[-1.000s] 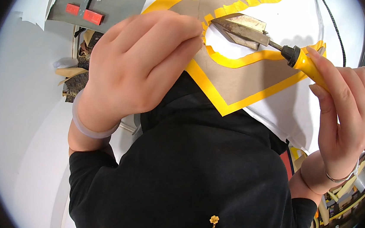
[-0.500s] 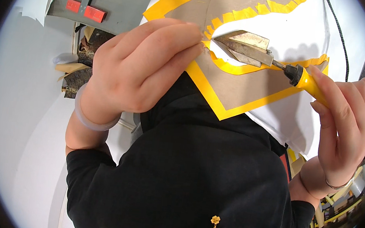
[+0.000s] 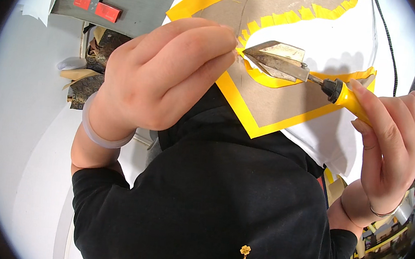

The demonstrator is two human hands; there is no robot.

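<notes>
A grey-brown panel [image 3: 288, 107] edged with folded yellow material lies on a white surface. Its curved inner edge carries yellow edging [image 3: 276, 19] snipped into small tabs. My left hand [image 3: 163, 76] is closed in a pinch at the narrow end of that curve, on the yellow edging; its fingertips partly hide the spot. In my right hand [image 3: 390, 130] is a small pointed iron [image 3: 277, 61], gripped by its yellow handle. The iron's metal tip lies right beside my left fingertips, at the tabs, and its flat head hangs over the white opening.
At the upper left is a grey mat [image 3: 144, 5] with a red-and-dark ruler-like tool [image 3: 97, 6]. Dark patterned scraps [image 3: 85, 89] sit below it. A black braided cord [image 3: 389, 51] runs down the upper right. Cluttered materials [image 3: 390, 239] fill the lower right.
The panel and the iron's head appear slightly farther right and lower in view. The iron's tip stays close to my left fingertips, and both grips are the same.
</notes>
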